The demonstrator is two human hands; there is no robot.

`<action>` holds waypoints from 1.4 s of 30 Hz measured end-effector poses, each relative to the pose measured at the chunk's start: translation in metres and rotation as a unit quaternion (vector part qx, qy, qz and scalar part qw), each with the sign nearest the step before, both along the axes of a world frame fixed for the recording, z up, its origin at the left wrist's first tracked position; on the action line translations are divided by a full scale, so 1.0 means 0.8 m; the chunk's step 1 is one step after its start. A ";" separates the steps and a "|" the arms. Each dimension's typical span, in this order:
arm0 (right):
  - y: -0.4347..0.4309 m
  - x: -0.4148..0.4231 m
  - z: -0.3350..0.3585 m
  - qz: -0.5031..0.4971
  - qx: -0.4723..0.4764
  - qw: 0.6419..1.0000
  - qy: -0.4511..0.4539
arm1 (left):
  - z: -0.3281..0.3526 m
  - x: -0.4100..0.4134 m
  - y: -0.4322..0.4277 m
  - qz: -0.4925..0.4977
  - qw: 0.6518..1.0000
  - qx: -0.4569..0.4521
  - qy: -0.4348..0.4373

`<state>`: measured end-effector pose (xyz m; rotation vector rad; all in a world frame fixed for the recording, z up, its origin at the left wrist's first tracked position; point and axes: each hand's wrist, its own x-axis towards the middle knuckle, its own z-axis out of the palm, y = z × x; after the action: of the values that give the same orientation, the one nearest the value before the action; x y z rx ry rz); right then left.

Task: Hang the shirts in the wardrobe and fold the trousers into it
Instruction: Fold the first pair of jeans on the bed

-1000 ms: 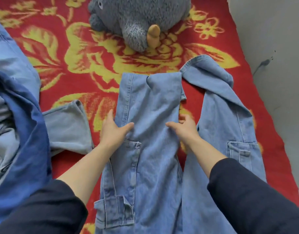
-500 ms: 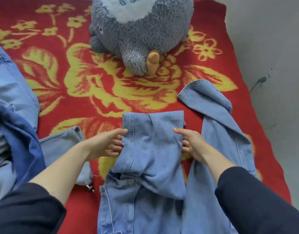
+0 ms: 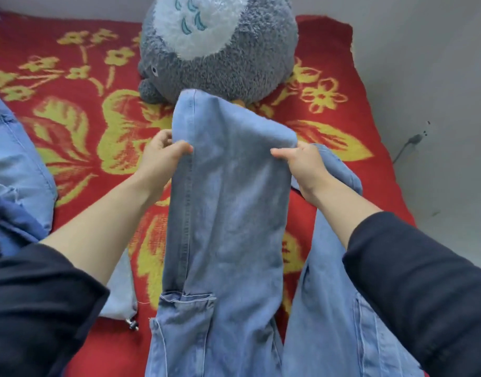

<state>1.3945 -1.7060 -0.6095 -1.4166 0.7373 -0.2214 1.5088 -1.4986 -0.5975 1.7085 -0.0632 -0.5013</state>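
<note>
Light blue denim trousers (image 3: 228, 213) with cargo pockets lie lengthwise over the red and yellow blanket (image 3: 79, 137). One leg is lifted off the blanket and stretched toward the far end. My left hand (image 3: 160, 156) grips its left edge near the hem. My right hand (image 3: 302, 161) pinches its right edge at the same height. The other leg (image 3: 334, 295) lies flat to the right, under my right forearm.
A big grey plush toy (image 3: 220, 50) sits at the far end of the blanket, just behind the lifted hem. A heap of blue garments (image 3: 13, 170) lies at the left edge. A grey wall (image 3: 438, 91) borders the bed on the right.
Both hands moved from resting flat on the leg to gripping its edges. They raised the leg and pulled it up toward the plush toy. The camera tilted up.
</note>
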 end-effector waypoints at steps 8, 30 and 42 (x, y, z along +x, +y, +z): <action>-0.028 -0.133 -0.093 -0.026 -0.385 0.879 0.281 | -0.124 -0.139 0.030 -0.132 0.896 0.319 -0.280; -0.106 -0.283 -0.013 0.230 0.224 0.932 0.172 | -0.041 -0.205 -0.202 -0.015 0.975 0.041 0.217; -0.175 -0.220 -0.073 -0.184 -0.169 0.930 0.269 | -0.004 -0.167 -0.257 -0.225 0.969 0.100 -0.029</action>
<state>1.2185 -1.8460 -0.6676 -1.6774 1.4800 -0.2624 1.3750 -1.7038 -0.6005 1.9118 -0.4651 -0.8133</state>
